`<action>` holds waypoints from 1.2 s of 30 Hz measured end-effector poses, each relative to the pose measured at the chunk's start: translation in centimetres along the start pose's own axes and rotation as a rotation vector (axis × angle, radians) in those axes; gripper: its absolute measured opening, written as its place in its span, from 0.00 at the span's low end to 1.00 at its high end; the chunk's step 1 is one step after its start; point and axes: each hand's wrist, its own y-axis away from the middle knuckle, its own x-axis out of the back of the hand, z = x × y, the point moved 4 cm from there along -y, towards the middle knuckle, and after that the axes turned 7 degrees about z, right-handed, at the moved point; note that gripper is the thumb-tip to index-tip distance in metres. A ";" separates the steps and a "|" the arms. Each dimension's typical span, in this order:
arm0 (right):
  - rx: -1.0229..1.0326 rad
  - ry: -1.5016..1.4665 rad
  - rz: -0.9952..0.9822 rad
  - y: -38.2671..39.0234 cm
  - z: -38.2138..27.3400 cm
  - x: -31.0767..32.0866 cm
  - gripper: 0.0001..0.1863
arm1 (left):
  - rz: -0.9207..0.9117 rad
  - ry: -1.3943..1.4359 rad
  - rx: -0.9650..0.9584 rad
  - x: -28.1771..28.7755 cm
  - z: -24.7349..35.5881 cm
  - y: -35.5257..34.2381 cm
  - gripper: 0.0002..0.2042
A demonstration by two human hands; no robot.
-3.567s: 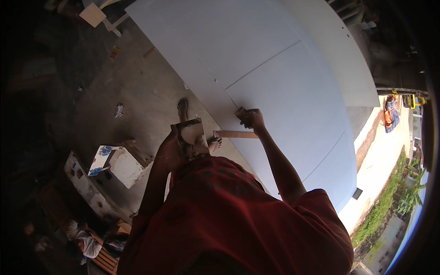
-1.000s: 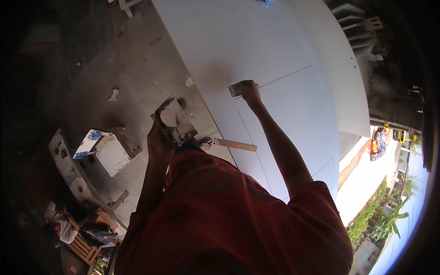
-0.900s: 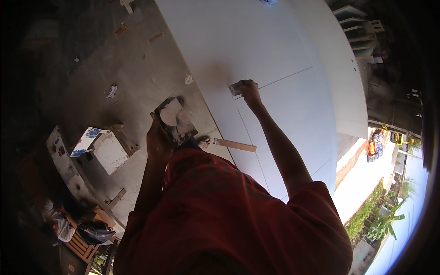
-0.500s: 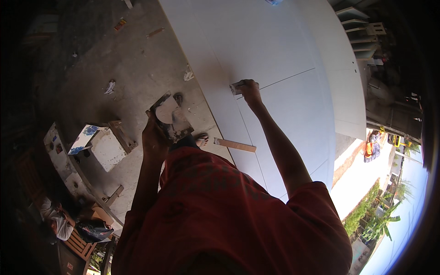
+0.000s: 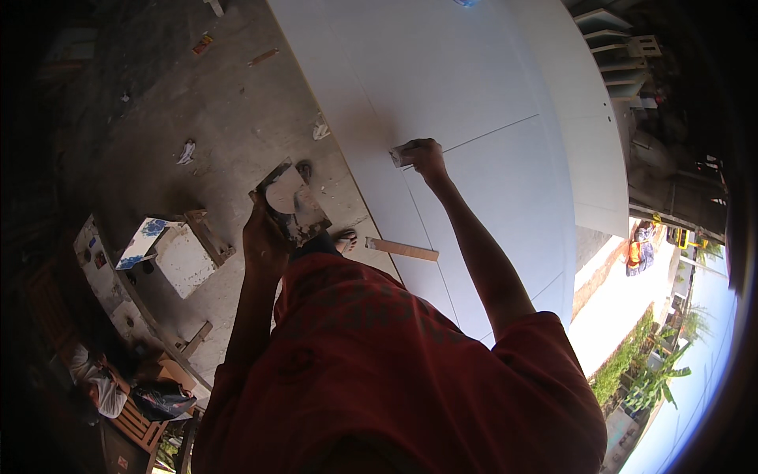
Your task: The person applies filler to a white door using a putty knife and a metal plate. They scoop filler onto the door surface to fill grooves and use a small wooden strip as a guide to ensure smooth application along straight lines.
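My left hand (image 5: 265,241) grips a dirty square board (image 5: 306,223) by its left side; a smooth pale mound of putty (image 5: 281,196) lies on it. Closed around a flat scraper (image 5: 399,155), my right hand (image 5: 427,160) is over the large white panel (image 5: 474,71). The scraper's wide end is by the spot where two thin dark lines on the panel come together. Whether its edge touches the surface is hard to make out. Nearer to me, a narrow wooden strip (image 5: 404,250) lies across the panel's left edge.
On the concrete floor (image 5: 229,103) to the left are scraps and a white-topped, box-like stand (image 5: 185,261). A person (image 5: 103,387) is at the lower left beside a dark bag (image 5: 162,399). Stacked boards (image 5: 612,55) stand at the far right, with plants (image 5: 659,379) outside.
The scraper in my right hand has shifted slightly left and turned a little. My left hand and the putty board stay nearly where they were.
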 end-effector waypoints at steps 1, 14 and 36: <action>0.026 -0.096 0.004 0.2 -0.2 0.5 0.08 | -0.013 0.064 0.041 0.1 -0.1 0.0 0.26; -0.141 -0.128 -0.025 3.5 0.9 0.7 0.08 | -0.060 0.146 0.130 0.2 -1.3 0.5 0.22; -0.509 -0.879 0.520 1.4 0.9 -4.2 0.17 | 0.060 0.071 0.198 -1.6 1.7 1.1 0.26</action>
